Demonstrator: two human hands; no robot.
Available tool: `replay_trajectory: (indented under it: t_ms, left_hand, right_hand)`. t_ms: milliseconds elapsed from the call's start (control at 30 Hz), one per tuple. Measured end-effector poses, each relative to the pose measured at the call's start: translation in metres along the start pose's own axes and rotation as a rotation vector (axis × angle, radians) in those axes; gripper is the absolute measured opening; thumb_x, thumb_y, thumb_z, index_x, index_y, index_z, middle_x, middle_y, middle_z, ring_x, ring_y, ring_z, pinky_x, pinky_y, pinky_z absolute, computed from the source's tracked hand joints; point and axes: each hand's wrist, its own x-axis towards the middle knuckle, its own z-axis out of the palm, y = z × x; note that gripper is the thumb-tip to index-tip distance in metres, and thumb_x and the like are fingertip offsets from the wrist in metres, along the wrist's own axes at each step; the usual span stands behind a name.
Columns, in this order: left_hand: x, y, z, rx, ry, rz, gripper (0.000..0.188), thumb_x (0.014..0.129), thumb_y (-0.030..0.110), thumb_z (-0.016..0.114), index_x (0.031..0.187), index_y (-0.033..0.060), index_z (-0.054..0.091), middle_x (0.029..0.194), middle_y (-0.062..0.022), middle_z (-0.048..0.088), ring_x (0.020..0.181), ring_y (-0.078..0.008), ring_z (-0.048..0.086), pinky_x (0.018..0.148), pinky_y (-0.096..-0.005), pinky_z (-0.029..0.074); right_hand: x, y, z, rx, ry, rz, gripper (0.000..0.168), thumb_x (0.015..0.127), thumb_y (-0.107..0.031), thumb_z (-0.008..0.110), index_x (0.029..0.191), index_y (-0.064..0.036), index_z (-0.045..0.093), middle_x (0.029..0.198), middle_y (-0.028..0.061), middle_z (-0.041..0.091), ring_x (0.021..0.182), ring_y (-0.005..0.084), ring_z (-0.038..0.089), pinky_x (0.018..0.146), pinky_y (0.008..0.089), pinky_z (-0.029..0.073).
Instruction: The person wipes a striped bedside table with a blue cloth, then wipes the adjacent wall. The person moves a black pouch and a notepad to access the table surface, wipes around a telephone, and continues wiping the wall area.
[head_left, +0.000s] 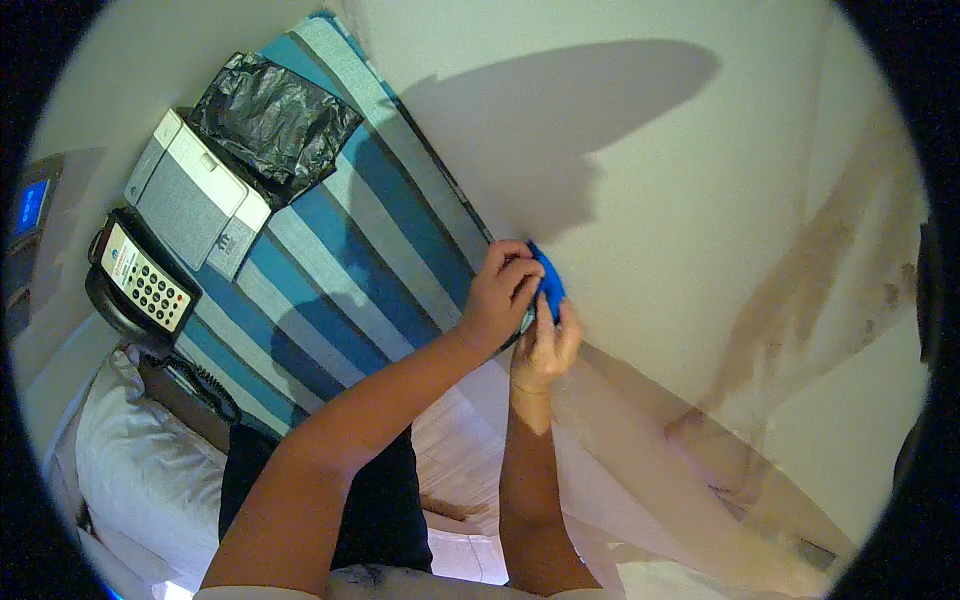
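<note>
Both of my hands meet around a small blue item (550, 281), perhaps cloth or plastic, beside the right edge of a striped blue and grey surface (390, 217). My left hand (502, 292) reaches in from the left, its fingers bent against the blue item's left side. From below, my right hand (549, 341) pinches the lower end of it. Something pale green shows just below, between the hands. My fingers cover part of the blue item, so its full shape is hidden.
On the striped surface lie a crumpled black plastic bag (274, 124), a grey and white folder or flat box (195, 195) and a black corded telephone (146, 281). A white pillow (142, 457) is at the lower left. A pale wall (712, 225) with brownish marks rises at the right.
</note>
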Motion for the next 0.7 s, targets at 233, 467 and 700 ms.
replay_trajectory:
  t_ms: [233, 467, 700]
  left_hand:
    - [-0.035, -0.065, 0.012, 0.188, -0.046, -0.279, 0.027, 0.071, -0.001, 0.067, 0.094, 0.0032, 0.057, 0.103, -0.0127, 0.051, 0.086, -0.0304, 0.056, 0.077, -0.0362, 0.048]
    - [-0.038, 0.006, -0.092, -0.756, -0.381, -1.259, 0.043, 0.076, 0.009, 0.071, 0.115, -0.0005, 0.055, 0.107, -0.0088, 0.060, 0.098, -0.0193, 0.057, 0.086, -0.0329, 0.046]
    - [-0.078, 0.090, -0.221, -0.870, -0.448, -0.985, 0.068, 0.074, 0.032, 0.077, 0.126, -0.0009, 0.048, 0.115, -0.0058, 0.059, 0.106, -0.0160, 0.055, 0.098, -0.0326, 0.040]
  right_hand:
    - [-0.042, 0.000, 0.038, 0.191, -0.248, 0.530, 0.037, 0.066, 0.008, 0.061, 0.100, -0.003, 0.068, 0.108, 0.0181, 0.058, 0.097, 0.0347, 0.058, 0.085, 0.0345, 0.048]
    - [-0.026, -0.030, -0.042, 1.445, -0.261, 1.323, 0.031, 0.074, 0.006, 0.052, 0.102, 0.002, 0.064, 0.102, 0.0080, 0.062, 0.090, 0.0190, 0.060, 0.083, 0.0309, 0.048]
    - [-0.012, -0.143, -0.093, 1.868, -0.339, 1.324, 0.033, 0.083, -0.020, 0.065, 0.106, 0.001, 0.056, 0.100, 0.0114, 0.063, 0.093, 0.0230, 0.061, 0.086, 0.0365, 0.049]
